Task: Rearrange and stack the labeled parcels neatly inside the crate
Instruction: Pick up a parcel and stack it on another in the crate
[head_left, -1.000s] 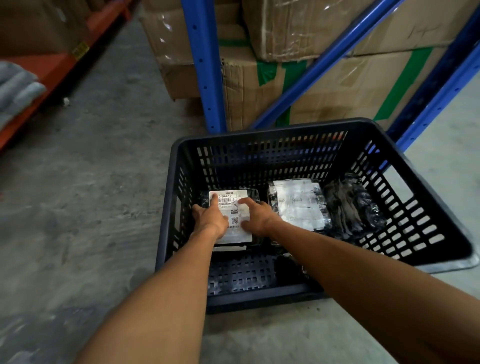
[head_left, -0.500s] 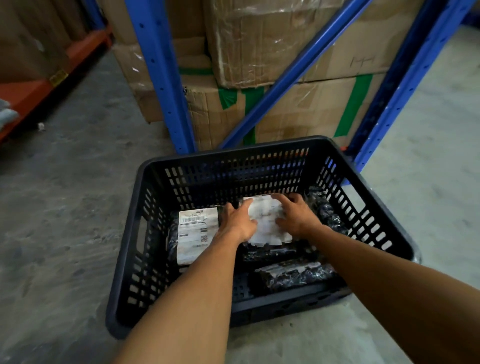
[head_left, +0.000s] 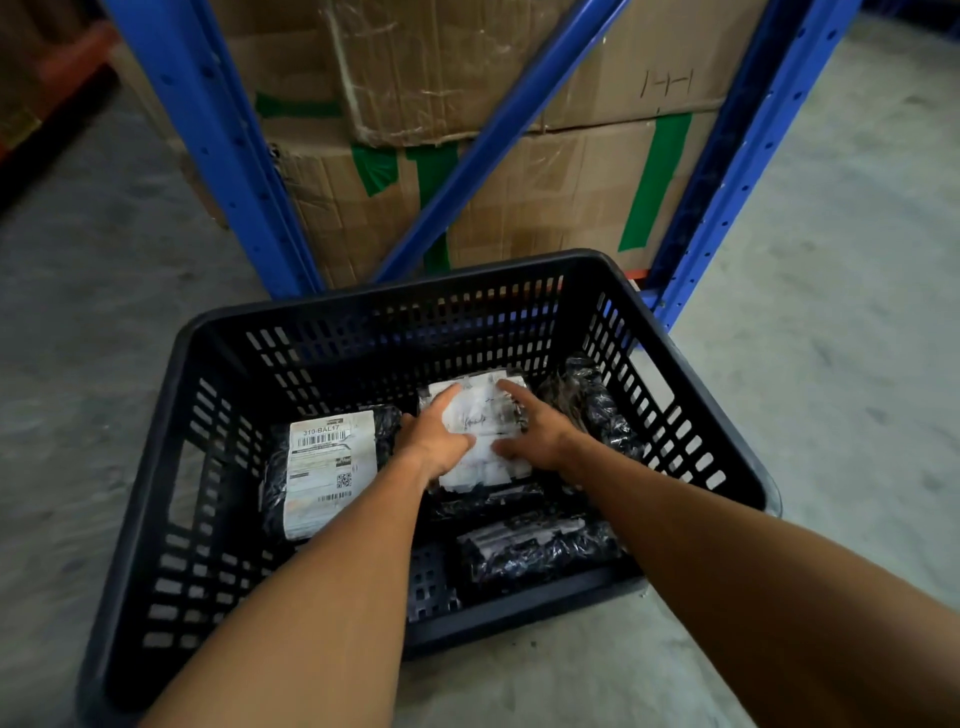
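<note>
A black slotted plastic crate (head_left: 171, 436) stands on the concrete floor. Inside it, at the left, lies a black-wrapped parcel with a white label reading 310-BAL17 (head_left: 327, 467). In the middle lies a parcel with a white label (head_left: 483, 421); my left hand (head_left: 434, 441) rests on its left side and my right hand (head_left: 530, 431) on its right side, both pressing or gripping it. A black-wrapped parcel (head_left: 597, 410) leans at the right wall. Another black-wrapped parcel (head_left: 535, 551) lies at the near side.
Blue steel rack posts (head_left: 223, 156) and a diagonal brace (head_left: 493, 135) stand just behind the crate, with taped cardboard boxes (head_left: 545, 197) stacked between them. Grey concrete floor (head_left: 831, 312) surrounds the crate. An orange shelf beam (head_left: 31, 104) runs at the far left.
Both hands left the left labelled parcel and moved right onto the middle white-labelled parcel. The view shifted, so the crate sits lower and more central.
</note>
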